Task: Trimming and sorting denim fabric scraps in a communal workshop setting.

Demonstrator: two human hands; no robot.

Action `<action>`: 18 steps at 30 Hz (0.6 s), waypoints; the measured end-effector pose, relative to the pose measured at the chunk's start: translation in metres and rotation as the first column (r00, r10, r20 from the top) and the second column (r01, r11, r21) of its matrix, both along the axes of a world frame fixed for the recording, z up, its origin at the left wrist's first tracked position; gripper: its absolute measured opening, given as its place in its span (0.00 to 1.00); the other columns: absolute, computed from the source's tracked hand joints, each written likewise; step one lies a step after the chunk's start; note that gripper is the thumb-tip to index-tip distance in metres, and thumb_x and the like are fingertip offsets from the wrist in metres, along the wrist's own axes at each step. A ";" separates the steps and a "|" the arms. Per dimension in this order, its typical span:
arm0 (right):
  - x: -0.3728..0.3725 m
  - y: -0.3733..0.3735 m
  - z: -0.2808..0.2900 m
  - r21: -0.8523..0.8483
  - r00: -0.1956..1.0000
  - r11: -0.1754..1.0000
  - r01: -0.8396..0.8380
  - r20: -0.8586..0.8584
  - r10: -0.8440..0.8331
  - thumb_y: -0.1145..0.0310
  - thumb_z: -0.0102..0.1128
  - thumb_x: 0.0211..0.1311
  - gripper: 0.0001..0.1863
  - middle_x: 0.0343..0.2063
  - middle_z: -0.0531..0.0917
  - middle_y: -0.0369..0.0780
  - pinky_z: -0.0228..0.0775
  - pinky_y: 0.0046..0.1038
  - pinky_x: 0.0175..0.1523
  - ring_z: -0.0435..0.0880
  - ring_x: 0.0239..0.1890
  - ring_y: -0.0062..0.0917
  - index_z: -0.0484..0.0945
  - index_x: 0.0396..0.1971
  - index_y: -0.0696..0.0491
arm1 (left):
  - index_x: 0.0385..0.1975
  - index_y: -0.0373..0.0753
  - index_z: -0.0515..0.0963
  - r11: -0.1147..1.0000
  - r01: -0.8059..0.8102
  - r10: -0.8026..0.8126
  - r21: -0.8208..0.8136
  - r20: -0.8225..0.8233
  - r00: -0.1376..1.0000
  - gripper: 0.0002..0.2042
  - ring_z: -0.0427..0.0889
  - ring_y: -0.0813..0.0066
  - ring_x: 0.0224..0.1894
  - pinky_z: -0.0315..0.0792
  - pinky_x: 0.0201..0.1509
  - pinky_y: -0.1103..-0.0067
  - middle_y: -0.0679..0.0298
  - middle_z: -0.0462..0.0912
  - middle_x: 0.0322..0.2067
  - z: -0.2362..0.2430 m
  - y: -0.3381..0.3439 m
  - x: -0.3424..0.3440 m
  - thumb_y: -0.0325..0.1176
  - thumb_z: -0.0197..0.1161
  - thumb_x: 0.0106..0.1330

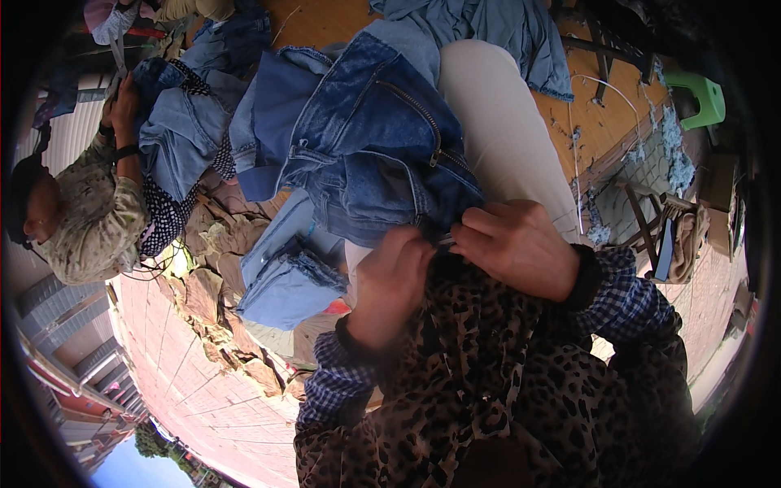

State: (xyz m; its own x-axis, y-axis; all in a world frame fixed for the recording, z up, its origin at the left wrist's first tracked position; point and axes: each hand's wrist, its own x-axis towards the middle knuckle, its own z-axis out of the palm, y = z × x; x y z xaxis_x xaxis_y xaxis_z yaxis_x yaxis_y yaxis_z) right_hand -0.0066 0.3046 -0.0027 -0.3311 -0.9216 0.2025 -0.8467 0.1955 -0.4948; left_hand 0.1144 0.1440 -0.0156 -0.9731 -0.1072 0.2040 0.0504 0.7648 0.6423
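A dark blue denim garment [358, 122] with a long metal zipper [415, 110] lies bunched over my lap. Its near edge is gathered between my hands. My left hand [390, 276], slightly blurred, has its fingers curled closed at this edge. Just to the right, my right hand [521, 248] pinches the same edge, fingers folded tightly. A small pale, shiny bit shows between the fingertips, too small to name. Under the garment stretches my leg in white trousers [504, 114]. Lighter blue denim pieces [289, 276] with frayed edges hang at the left.
At left, another person in a camouflage sleeve [106, 207] handles light denim [183, 122]. More denim [488, 32] lies on the wooden board [602, 122] ahead. A green plastic stool [701, 99], blue lint [675, 154] and a folding frame [651, 220] are at right. Brown crumpled sheets [211, 301] cover paving left.
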 end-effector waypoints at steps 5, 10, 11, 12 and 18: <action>-0.001 0.000 0.000 -0.008 1.000 1.000 -0.002 0.013 0.002 0.67 0.64 0.45 0.10 0.21 0.68 0.36 0.68 0.28 0.26 0.75 0.23 0.27 0.71 0.24 0.53 | 0.27 0.34 0.72 1.000 0.004 -0.004 -0.017 -0.011 1.000 0.08 0.77 0.61 0.26 0.71 0.26 0.73 0.59 0.73 0.30 0.000 -0.001 0.000 0.16 0.62 0.49; -0.002 0.000 0.000 -0.017 0.999 1.000 0.002 0.037 -0.002 0.67 0.64 0.46 0.10 0.21 0.68 0.36 0.67 0.29 0.26 0.75 0.23 0.27 0.71 0.24 0.53 | 0.27 0.34 0.72 1.000 0.005 -0.005 0.001 -0.029 1.000 0.08 0.77 0.61 0.26 0.71 0.27 0.72 0.58 0.73 0.30 -0.001 -0.001 -0.002 0.16 0.62 0.49; -0.002 0.000 0.000 -0.006 0.999 1.000 0.004 0.036 -0.004 0.67 0.64 0.46 0.10 0.21 0.68 0.36 0.67 0.29 0.26 0.75 0.23 0.27 0.71 0.24 0.53 | 0.27 0.34 0.72 1.000 0.004 -0.004 0.001 -0.028 1.000 0.08 0.77 0.61 0.26 0.71 0.27 0.72 0.58 0.73 0.30 -0.001 -0.001 -0.002 0.16 0.62 0.49; -0.002 0.001 0.000 0.004 0.999 1.000 0.006 0.034 -0.007 0.67 0.64 0.46 0.10 0.21 0.68 0.36 0.67 0.29 0.26 0.75 0.23 0.27 0.71 0.24 0.53 | 0.27 0.34 0.72 1.000 0.005 -0.005 0.000 -0.027 1.000 0.08 0.77 0.61 0.26 0.71 0.27 0.72 0.58 0.73 0.30 0.000 -0.001 -0.003 0.16 0.62 0.49; -0.002 0.000 0.000 -0.011 1.000 1.000 0.000 0.007 0.000 0.68 0.64 0.46 0.10 0.21 0.68 0.36 0.67 0.29 0.26 0.75 0.22 0.26 0.72 0.25 0.53 | 0.27 0.34 0.73 1.000 0.007 -0.007 -0.002 -0.030 1.000 0.08 0.77 0.60 0.26 0.70 0.27 0.72 0.59 0.73 0.29 0.000 -0.002 -0.004 0.16 0.62 0.49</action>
State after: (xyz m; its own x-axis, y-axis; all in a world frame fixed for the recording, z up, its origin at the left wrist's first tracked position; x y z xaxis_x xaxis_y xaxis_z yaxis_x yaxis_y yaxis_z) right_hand -0.0087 0.3041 -0.0032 -0.3329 -0.9192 0.2104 -0.8432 0.1903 -0.5029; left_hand 0.1104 0.1417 -0.0158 -0.9672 -0.1002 0.2333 0.0747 0.7659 0.6387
